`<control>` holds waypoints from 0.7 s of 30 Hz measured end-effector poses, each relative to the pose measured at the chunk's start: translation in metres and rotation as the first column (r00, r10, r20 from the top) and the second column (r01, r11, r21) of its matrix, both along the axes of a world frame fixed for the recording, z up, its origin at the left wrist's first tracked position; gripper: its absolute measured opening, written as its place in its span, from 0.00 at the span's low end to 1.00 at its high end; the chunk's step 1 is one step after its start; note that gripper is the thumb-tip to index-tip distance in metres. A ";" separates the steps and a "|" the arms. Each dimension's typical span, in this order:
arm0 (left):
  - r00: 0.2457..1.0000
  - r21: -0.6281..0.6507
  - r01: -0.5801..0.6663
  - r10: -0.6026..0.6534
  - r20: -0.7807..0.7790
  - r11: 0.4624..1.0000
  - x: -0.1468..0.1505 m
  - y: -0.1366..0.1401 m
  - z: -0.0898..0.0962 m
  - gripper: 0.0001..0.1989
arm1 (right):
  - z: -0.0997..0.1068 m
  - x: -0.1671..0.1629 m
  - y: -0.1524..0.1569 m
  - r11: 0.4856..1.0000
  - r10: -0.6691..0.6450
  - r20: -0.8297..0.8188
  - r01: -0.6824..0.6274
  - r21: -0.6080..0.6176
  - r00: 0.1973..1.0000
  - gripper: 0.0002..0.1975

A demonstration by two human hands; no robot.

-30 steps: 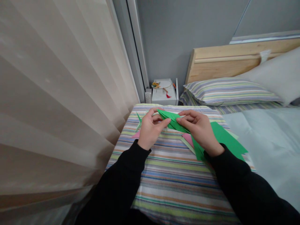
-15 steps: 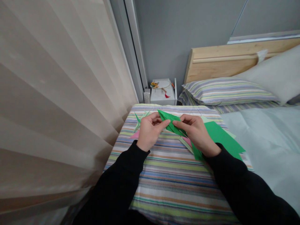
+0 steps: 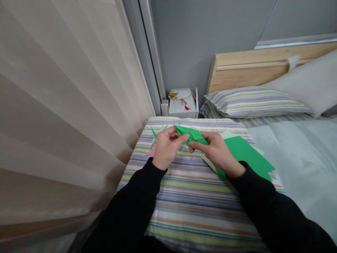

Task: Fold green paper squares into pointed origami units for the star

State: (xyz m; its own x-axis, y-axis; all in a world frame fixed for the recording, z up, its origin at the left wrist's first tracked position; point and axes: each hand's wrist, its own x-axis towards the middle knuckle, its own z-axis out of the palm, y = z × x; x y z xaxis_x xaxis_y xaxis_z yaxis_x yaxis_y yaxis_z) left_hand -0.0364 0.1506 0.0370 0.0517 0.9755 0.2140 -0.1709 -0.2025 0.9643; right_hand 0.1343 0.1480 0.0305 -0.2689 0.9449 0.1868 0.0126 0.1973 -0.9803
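Note:
A folded piece of green origami paper (image 3: 194, 134) is held up between both hands, above the striped cloth (image 3: 200, 196). My left hand (image 3: 168, 146) pinches its left part, with the thumb on the near face and the fingers behind. On the other side, my right hand (image 3: 213, 149) grips the paper's lower right part, thumb stretched toward the middle. Close beside the left hand lie folded green paper pieces (image 3: 154, 133) and a pink paper piece (image 3: 151, 152). Loose green paper sheets (image 3: 244, 151) lie right of my right hand, its wrist partly covering them.
A pleated curtain (image 3: 65, 105) hangs along the left. Behind the cloth stands a small white cabinet (image 3: 179, 111) with an embroidery hoop and a red tassel (image 3: 186, 107). To the right is a bed with a striped pillow (image 3: 258, 102) and wooden headboard (image 3: 237, 77).
My right hand has shifted its hold, its thumb moving slightly lower on the folded paper. The paper has tilted a little and moved slightly left. The left hand keeps its pinch.

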 end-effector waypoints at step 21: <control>0.995 0.017 -0.018 0.020 -0.094 1.000 -0.001 0.001 0.002 0.09 | -0.004 0.003 0.004 0.980 0.135 -0.076 -0.145 -0.138 0.988 0.23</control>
State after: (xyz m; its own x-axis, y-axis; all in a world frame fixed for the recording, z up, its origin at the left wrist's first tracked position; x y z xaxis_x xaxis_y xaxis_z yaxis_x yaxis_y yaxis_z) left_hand -0.0376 0.1517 0.0386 0.0538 0.9729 0.2250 -0.0760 -0.2206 0.9724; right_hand 0.1374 0.1518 0.0264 -0.3919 0.9170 0.0742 -0.0707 0.0504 -0.9962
